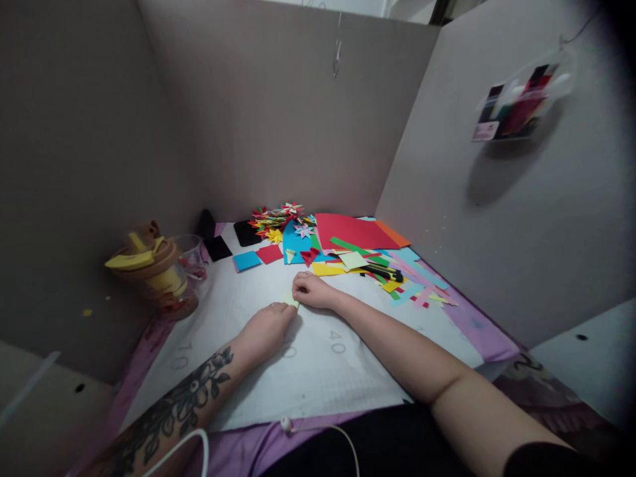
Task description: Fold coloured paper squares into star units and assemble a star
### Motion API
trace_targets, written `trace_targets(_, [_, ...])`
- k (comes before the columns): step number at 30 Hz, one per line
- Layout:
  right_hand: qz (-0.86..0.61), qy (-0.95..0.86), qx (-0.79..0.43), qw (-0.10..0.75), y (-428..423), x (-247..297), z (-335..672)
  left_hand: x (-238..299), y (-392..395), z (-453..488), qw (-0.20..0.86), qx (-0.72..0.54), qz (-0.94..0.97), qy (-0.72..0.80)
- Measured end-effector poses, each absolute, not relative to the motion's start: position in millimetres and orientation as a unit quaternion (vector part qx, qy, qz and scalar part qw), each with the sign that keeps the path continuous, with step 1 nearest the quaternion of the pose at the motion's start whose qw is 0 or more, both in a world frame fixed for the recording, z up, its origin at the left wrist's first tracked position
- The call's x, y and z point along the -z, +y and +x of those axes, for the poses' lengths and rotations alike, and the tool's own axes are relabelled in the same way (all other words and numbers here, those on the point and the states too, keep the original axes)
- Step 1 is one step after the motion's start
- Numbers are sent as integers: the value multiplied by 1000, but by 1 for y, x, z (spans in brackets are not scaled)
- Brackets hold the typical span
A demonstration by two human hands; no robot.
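Both of my hands meet on a small pale yellow piece of paper (pixel 291 300) lying on the white cutting mat (pixel 318 371). My left hand (pixel 268 328) presses its fingertips onto the near side of the paper. My right hand (pixel 311 290) pinches the paper's far edge with fingers closed. The paper is mostly hidden under my fingers.
Coloured paper sheets and scraps (pixel 362 255) lie at the back right, with a utility knife (pixel 385 272) among them. Folded paper stars (pixel 278 222) are piled at the back. A tape dispenser and jar (pixel 156 268) stand at the left. Grey partition walls surround the desk.
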State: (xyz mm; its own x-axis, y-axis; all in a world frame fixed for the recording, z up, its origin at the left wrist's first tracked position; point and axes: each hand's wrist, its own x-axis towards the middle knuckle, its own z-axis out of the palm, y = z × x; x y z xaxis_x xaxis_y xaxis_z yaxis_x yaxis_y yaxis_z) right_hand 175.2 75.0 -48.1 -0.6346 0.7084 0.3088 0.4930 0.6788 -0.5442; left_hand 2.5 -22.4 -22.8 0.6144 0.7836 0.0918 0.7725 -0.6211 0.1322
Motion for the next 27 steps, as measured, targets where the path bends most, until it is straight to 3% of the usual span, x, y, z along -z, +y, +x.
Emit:
trace_targets(8, [-345, -877, -202, 268, 75, 52, 174, 23, -20, 6, -2, -44, 912, 409])
trace_targets(27, [-398, -878, -141, 227, 67, 50, 168, 22, -22, 6, 10, -50, 908, 417])
